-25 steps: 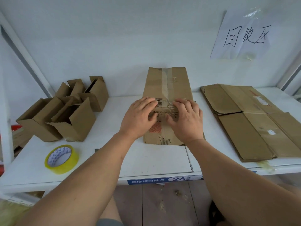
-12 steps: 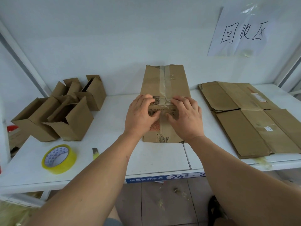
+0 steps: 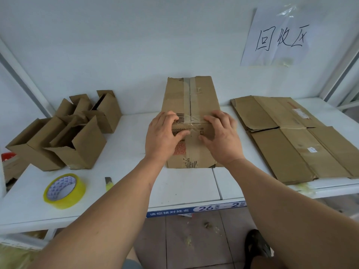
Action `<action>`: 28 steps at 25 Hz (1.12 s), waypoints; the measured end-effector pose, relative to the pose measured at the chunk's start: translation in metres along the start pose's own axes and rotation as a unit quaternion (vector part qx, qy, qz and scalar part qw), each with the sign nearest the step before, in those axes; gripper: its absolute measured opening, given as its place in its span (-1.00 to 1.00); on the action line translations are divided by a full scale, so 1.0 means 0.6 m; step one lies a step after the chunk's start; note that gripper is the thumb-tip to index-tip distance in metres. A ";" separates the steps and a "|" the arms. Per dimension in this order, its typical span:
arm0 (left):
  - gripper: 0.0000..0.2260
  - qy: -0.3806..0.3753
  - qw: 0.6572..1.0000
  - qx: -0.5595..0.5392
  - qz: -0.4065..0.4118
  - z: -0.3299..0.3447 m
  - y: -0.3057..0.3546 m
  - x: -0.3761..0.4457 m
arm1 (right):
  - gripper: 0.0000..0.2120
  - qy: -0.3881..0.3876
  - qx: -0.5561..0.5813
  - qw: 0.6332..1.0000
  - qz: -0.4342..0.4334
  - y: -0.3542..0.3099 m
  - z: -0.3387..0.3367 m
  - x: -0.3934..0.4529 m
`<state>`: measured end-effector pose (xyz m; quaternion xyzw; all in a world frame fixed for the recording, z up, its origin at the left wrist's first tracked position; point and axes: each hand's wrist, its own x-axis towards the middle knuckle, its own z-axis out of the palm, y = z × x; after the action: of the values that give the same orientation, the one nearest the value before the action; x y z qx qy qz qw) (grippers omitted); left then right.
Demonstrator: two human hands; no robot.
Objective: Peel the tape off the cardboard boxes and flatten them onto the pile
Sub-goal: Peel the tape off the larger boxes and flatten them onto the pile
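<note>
My left hand (image 3: 162,135) and right hand (image 3: 223,136) lay on the taped brown cardboard box (image 3: 191,121) mid-table, curled fingertips clawing at its clear tape strip (image 3: 191,121), pinch unclear, flattened cardboard pile (image 3: 295,138) to my right, white table (image 3: 186,183) underneath.

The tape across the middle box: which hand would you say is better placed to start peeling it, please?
Probably the right hand: its fingertips sit at the crinkled end of the tape on the box, while the left hand lies over the barcode side, steadying it.
</note>
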<state>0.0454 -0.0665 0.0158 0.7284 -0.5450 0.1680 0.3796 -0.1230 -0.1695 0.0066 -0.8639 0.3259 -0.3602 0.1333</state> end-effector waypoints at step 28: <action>-0.69 0.001 0.997 -0.081 -0.008 -0.005 -0.013 -0.004 | -0.30 0.057 -0.070 0.990 0.113 -0.067 0.039 0.001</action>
<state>0.0524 -0.0617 0.0135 0.6995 -0.5505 0.1215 0.4392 -0.0873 -0.1395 0.0092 -0.8067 0.4526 -0.3683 0.0937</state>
